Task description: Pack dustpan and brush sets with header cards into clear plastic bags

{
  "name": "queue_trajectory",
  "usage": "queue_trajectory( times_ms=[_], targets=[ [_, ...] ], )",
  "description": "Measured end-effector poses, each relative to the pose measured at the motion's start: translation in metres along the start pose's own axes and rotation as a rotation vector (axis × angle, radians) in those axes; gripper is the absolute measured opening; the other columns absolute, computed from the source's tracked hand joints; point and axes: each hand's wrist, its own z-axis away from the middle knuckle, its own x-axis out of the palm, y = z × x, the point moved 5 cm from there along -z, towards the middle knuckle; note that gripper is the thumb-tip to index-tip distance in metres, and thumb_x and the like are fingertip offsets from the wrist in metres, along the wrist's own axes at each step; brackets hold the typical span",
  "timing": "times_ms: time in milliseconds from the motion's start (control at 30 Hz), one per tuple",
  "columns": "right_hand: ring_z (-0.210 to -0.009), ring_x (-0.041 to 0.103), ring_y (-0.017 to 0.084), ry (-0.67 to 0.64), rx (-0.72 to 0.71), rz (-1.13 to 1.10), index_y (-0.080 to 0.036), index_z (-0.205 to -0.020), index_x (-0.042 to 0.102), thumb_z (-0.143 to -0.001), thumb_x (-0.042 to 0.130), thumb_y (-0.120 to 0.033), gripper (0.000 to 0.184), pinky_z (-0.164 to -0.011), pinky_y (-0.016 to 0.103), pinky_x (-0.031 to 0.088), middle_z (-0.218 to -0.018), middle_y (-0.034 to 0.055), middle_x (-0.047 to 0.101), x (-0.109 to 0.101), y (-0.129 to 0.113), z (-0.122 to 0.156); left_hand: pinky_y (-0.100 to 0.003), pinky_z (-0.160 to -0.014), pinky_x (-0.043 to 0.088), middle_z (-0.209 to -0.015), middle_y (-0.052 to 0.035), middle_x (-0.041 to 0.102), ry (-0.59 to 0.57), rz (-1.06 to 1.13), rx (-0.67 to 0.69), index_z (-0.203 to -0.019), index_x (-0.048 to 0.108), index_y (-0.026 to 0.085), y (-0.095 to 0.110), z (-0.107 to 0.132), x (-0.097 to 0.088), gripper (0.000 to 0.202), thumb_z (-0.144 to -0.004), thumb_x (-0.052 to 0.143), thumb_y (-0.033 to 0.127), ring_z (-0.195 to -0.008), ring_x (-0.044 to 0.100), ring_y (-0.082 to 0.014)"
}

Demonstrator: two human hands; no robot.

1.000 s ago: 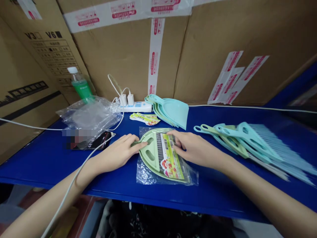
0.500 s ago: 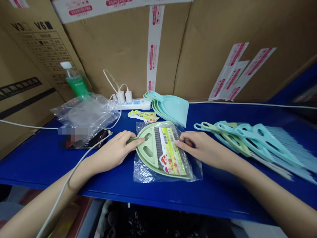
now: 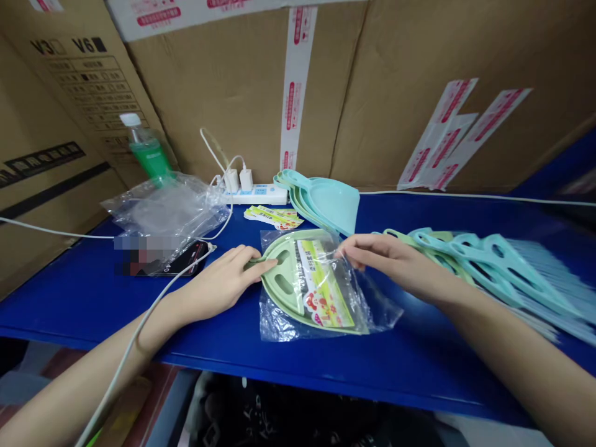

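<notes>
A pale green dustpan (image 3: 284,282) with a small brush and a printed label card (image 3: 319,288) lies partly inside a clear plastic bag (image 3: 372,310) on the blue table (image 3: 419,354). My left hand (image 3: 228,282) is closed on the dustpan's handle at its left end. My right hand (image 3: 391,261) pinches the bag's upper edge at the right and holds it lifted off the pan.
Stacked teal dustpans (image 3: 326,202) sit behind. A pile of teal and green brushes (image 3: 488,264) lies right. Loose label cards (image 3: 272,216), a power strip (image 3: 254,194), a heap of clear bags (image 3: 167,214), a phone (image 3: 181,261) and a green bottle (image 3: 146,152) are left. Cardboard boxes (image 3: 395,93) wall the back.
My right hand went from pressing the label to pinching the bag's edge and lifting it up and to the right. The left hand stays on the handle.
</notes>
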Motion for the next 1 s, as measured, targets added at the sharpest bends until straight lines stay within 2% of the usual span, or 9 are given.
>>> queue_trajectory(
  times_ms=[67, 200, 267, 367, 500, 600, 700, 833, 1000],
  targets=[
    [-0.061, 0.050, 0.016, -0.031, 0.007, -0.039, -0.021, -0.104, 0.067, -0.085, 0.047, -0.052, 0.042, -0.057, 0.030, 0.043, -0.066, -0.0004, 0.052, 0.002, 0.003, 0.000, -0.032, -0.079, 0.052, -0.109, -0.0116, 0.054, 0.030, -0.016, 0.002, -0.133, 0.046, 0.018, 0.000, 0.000, -0.001, 0.044, -0.095, 0.028, 0.008, -0.095, 0.055, -0.0200],
    [-0.064, 0.055, 0.021, 0.038, 0.010, 0.152, -0.020, -0.138, 0.052, -0.086, 0.046, -0.053, 0.062, -0.061, 0.037, 0.049, -0.073, 0.0037, 0.059, 0.012, 0.010, 0.000, -0.032, -0.079, 0.052, -0.108, -0.0115, 0.055, 0.072, -0.041, 0.013, -0.132, 0.046, 0.018, 0.003, 0.001, -0.004, 0.043, -0.095, 0.028, 0.008, -0.093, 0.055, -0.0199],
    [-0.070, 0.058, 0.024, 0.080, 0.019, 0.260, -0.019, -0.144, 0.046, -0.083, 0.050, -0.053, 0.070, -0.067, 0.043, 0.051, -0.082, 0.0075, 0.064, 0.016, 0.012, 0.000, -0.032, -0.079, 0.052, -0.107, -0.0113, 0.056, 0.078, -0.048, 0.017, -0.132, 0.047, 0.018, 0.005, 0.000, -0.004, 0.043, -0.094, 0.028, 0.007, -0.093, 0.055, -0.0200],
    [-0.074, 0.062, 0.025, -0.002, 0.044, 0.185, -0.019, -0.147, 0.041, -0.078, 0.059, -0.050, 0.078, -0.067, 0.042, 0.054, -0.090, 0.0083, 0.069, 0.019, 0.016, -0.001, -0.031, -0.078, 0.052, -0.106, -0.0112, 0.056, 0.067, -0.062, 0.024, -0.130, 0.048, 0.017, 0.008, -0.001, -0.005, 0.045, -0.094, 0.026, 0.005, -0.092, 0.055, -0.0198],
    [-0.062, 0.061, 0.018, -0.106, 0.045, 0.144, -0.020, -0.139, 0.051, -0.077, 0.059, -0.038, 0.065, -0.055, 0.032, 0.052, -0.076, 0.0024, 0.066, -0.005, 0.025, 0.004, -0.031, -0.079, 0.051, -0.105, -0.0104, 0.057, 0.035, -0.051, 0.038, -0.130, 0.048, 0.017, 0.010, -0.001, -0.003, 0.045, -0.094, 0.025, 0.004, -0.092, 0.054, -0.0190],
    [-0.044, 0.048, 0.016, 0.051, -0.043, 0.418, -0.022, -0.133, 0.058, -0.084, 0.052, -0.034, 0.050, -0.044, 0.030, 0.042, -0.052, -0.0031, 0.054, -0.037, 0.019, 0.009, -0.031, -0.080, 0.051, -0.105, -0.0098, 0.057, 0.011, -0.034, 0.053, -0.130, 0.049, 0.017, 0.011, 0.001, -0.001, 0.043, -0.096, 0.026, 0.005, -0.092, 0.054, -0.0190],
    [-0.052, 0.055, 0.017, 0.335, -0.181, 0.572, -0.023, -0.132, 0.058, -0.089, 0.043, -0.029, 0.046, -0.054, 0.034, 0.047, -0.085, 0.0058, 0.070, -0.055, -0.009, 0.006, -0.031, -0.081, 0.050, -0.105, -0.0103, 0.057, -0.014, -0.019, 0.071, -0.129, 0.049, 0.015, 0.012, 0.001, 0.001, 0.040, -0.096, 0.028, 0.005, -0.091, 0.054, -0.0195],
    [-0.056, 0.058, 0.017, 0.253, -0.323, 0.601, -0.017, -0.143, 0.045, -0.087, 0.041, -0.019, 0.057, -0.059, 0.035, 0.050, -0.086, 0.0065, 0.071, -0.027, -0.045, -0.039, -0.032, -0.082, 0.049, -0.107, -0.0102, 0.057, -0.030, 0.004, 0.083, -0.130, 0.048, 0.016, 0.014, 0.002, 0.002, 0.037, -0.097, 0.034, 0.008, -0.092, 0.054, -0.0197],
    [-0.073, 0.063, 0.020, 0.045, -0.398, 0.605, -0.018, -0.140, 0.048, -0.081, 0.055, -0.011, 0.060, -0.072, 0.036, 0.051, -0.090, 0.0053, 0.069, 0.020, -0.038, -0.126, -0.032, -0.080, 0.050, -0.106, -0.0094, 0.059, -0.014, 0.005, 0.099, -0.129, 0.050, 0.016, 0.015, 0.002, 0.001, 0.033, -0.097, 0.042, 0.012, -0.090, 0.056, -0.0200]
  ],
)
